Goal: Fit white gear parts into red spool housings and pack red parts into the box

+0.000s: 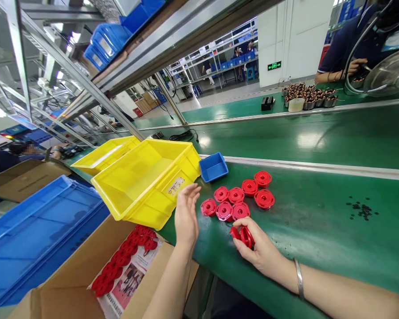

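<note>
My right hand (pixel 256 250), with a metal bangle at the wrist, is closed around several red round plastic parts (pixel 244 237) just above the green bench. Beyond it, several more red round parts (pixel 236 195) lie flat on the bench in a loose group. My left hand (pixel 187 217) is raised beside the yellow bin (pixel 149 190), fingers stretched out, with nothing seen in it. Below my left arm stands an open cardboard box (pixel 63 266). Inside, rows of red parts (pixel 126 254) lie on a printed sheet (pixel 129 283).
A small blue tray (pixel 213 167) stands against the yellow bin. Small dark discs (pixel 362 209) are scattered at the right of the bench (pixel 306 248). Copper-wound parts (pixel 310 96) and a co-worker's hand (pixel 357 66) are across the line. A metal shelf (pixel 173 48) hangs overhead.
</note>
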Motion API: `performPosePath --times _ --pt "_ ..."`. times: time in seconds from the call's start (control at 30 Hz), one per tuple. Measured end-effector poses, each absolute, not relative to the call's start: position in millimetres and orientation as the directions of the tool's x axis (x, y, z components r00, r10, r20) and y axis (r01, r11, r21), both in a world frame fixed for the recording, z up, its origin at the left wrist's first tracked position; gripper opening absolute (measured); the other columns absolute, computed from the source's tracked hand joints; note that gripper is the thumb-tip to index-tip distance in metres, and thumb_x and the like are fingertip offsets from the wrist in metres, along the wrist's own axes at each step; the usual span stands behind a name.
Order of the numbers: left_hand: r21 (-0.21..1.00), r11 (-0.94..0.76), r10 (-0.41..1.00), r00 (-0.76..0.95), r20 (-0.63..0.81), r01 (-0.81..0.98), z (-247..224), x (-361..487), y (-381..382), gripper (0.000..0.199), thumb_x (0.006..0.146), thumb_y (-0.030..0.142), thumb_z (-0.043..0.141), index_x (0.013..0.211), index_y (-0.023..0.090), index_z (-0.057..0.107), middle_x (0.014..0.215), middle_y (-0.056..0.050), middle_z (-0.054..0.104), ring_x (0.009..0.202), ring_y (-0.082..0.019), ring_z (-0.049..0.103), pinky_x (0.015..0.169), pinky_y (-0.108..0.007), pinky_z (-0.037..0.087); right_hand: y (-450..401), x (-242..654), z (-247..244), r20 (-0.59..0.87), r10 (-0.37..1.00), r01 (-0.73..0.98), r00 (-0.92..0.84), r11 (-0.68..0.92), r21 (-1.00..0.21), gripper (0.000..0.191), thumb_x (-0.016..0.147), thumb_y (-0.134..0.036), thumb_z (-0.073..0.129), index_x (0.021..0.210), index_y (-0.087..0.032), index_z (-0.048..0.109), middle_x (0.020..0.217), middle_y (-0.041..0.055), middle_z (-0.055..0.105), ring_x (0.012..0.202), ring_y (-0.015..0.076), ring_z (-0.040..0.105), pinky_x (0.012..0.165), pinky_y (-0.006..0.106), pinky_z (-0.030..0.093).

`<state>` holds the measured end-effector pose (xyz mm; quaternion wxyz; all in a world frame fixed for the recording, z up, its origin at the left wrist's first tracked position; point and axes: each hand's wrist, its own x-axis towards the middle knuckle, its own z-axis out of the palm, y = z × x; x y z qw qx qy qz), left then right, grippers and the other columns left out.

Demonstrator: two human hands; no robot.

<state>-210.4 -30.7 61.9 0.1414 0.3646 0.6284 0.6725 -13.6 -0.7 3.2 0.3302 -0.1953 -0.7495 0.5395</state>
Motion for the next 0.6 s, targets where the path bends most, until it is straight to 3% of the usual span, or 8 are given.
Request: performPosePath --times 0.03,0.1,0.2,0.27,0.33,0.47,0.6 --pt "0.974 -0.174 0.680 -0.697 0.228 0.148 67.8 -199.8 -44.8 0.060 0.096 0.065 0.031 0.116 0.017 0.059 0.124 -0.017 0.063 0.118 -0.027 0.061 0.103 -0.045 0.047 -0.6 -12.3 5.3 0.360 0.641 -0.089 -0.678 0.414 -0.906 0.022 0.095 -0.023 0.052 0.116 -0.024 0.046 0.099 0.0029 0.057 0.083 0.0147 0.058 0.076 0.029 0.051" --pt "0.929 -0.097 0.793 -0.591 -0.145 -0.358 73.8 -175.4 -73.6 0.055 0.091 0.064 0.048 0.112 0.016 0.064 0.122 -0.017 0.065 0.117 -0.029 0.062 0.101 -0.044 0.049 -1.7 -11.2 12.5 0.506 0.561 -0.166 -0.655 0.547 -0.820 0.030 0.094 -0.020 0.052 0.122 -0.025 0.044 0.110 0.0059 0.055 0.097 0.0168 0.058 0.086 0.032 0.052" --pt "0.625 0.157 0.835 -0.235 -0.498 -0.765 69.1 -143.9 -101.9 0.050 0.088 0.058 0.057 0.107 0.014 0.069 0.115 -0.017 0.068 0.112 -0.029 0.065 0.094 -0.038 0.054 -6.5 -17.1 26.4 0.576 0.341 -0.240 -0.743 0.668 -0.705 0.035 0.094 -0.019 0.054 0.127 -0.024 0.041 0.117 0.0098 0.054 0.107 0.0197 0.057 0.090 0.034 0.054" --pt "0.447 0.190 0.817 -0.112 -0.566 -0.874 62.0 -134.4 -107.4 0.043 0.093 0.052 0.054 0.103 0.013 0.071 0.109 -0.015 0.070 0.109 -0.026 0.066 0.089 -0.033 0.055 -11.0 -26.9 33.3 0.528 0.217 -0.197 -0.821 0.761 -0.619 0.034 0.093 -0.020 0.056 0.125 -0.020 0.045 0.117 0.0121 0.057 0.104 0.0224 0.059 0.083 0.035 0.057" --pt "0.347 0.108 0.801 -0.125 -0.585 -0.932 55.8 -134.7 -107.8 0.039 0.098 0.044 0.047 0.100 0.013 0.071 0.107 -0.012 0.071 0.106 -0.022 0.067 0.087 -0.029 0.055 -15.3 -40.1 36.0 0.496 0.150 -0.145 -0.855 0.849 -0.508 0.033 0.091 -0.020 0.060 0.122 -0.016 0.049 0.115 0.0146 0.059 0.104 0.0265 0.059 0.084 0.040 0.058" --pt "0.370 -0.043 0.705 -0.291 -0.647 -0.928 51.5 -151.9 -116.2 0.040 0.104 0.035 0.038 0.100 0.011 0.071 0.100 -0.010 0.073 0.087 -0.016 0.071 0.077 -0.023 0.056 -22.8 -67.2 35.3 0.526 0.057 -0.160 -0.848 0.920 -0.357 0.052 0.088 -0.029 0.068 0.131 -0.008 0.049 0.125 0.0219 0.058 0.118 0.0354 0.055 0.099 0.055 0.052" --pt "0.398 -0.186 0.627 -0.420 -0.656 -0.898 61.3 -194.3 -137.2 0.031 0.100 0.032 0.051 0.098 0.007 0.069 0.084 -0.009 0.072 0.065 -0.014 0.068 0.061 -0.023 0.056 -30.5 -91.9 40.0 0.622 -0.009 -0.246 -0.783 0.923 -0.296 0.064 0.092 -0.031 0.062 0.147 -0.013 0.037 0.140 0.0227 0.051 0.130 0.0356 0.050 0.101 0.056 0.051"
